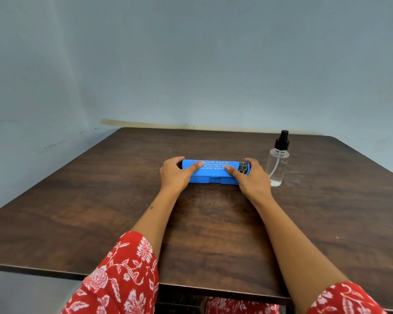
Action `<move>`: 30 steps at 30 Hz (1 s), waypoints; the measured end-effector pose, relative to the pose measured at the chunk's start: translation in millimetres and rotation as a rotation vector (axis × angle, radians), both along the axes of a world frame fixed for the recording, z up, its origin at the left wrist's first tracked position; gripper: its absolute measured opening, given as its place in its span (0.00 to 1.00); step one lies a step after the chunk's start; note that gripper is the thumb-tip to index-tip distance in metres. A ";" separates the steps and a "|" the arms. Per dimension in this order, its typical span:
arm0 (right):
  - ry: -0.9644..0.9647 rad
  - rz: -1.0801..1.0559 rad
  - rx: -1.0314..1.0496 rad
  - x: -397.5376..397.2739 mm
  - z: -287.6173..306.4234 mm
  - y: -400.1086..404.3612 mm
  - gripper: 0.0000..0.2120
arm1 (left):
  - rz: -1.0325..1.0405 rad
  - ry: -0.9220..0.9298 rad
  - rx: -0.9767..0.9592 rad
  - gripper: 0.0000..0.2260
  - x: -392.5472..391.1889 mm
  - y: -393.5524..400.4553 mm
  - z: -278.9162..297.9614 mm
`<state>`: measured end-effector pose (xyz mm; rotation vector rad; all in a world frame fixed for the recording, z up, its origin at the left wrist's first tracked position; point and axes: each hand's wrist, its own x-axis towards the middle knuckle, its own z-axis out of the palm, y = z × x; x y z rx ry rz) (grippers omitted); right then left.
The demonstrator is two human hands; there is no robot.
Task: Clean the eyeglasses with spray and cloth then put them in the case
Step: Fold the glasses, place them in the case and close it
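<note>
A blue eyeglasses case [213, 173] with printed lettering lies closed on the dark wooden table [100, 200], lengthwise left to right. My left hand [176, 174] grips its left end, thumb on top of the lid. My right hand [251, 177] grips its right end, thumb also on the lid. A clear spray bottle [278, 165] with a black pump top stands upright just right of my right hand. No eyeglasses or cloth can be seen.
The table meets a pale blue wall [191, 64] at the back and left. Its front edge [77, 274] runs near my red floral sleeves. Bare wood lies left, right and in front of the case.
</note>
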<state>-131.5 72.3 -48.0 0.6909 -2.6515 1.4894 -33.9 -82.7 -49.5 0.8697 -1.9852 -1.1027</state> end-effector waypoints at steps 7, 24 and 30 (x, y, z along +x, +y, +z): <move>0.006 -0.005 0.015 -1.0 0.6 0.0 0.36 | -0.023 -0.023 -0.023 0.31 -1.5 -2.7 -1.5; 0.024 -0.006 0.045 1.5 1.9 -1.8 0.38 | -0.044 -0.067 -0.072 0.31 -3.9 -4.2 -3.8; 0.055 -0.017 0.061 6.2 1.5 -2.2 0.42 | -0.032 -0.051 -0.069 0.31 -1.6 -0.6 -4.2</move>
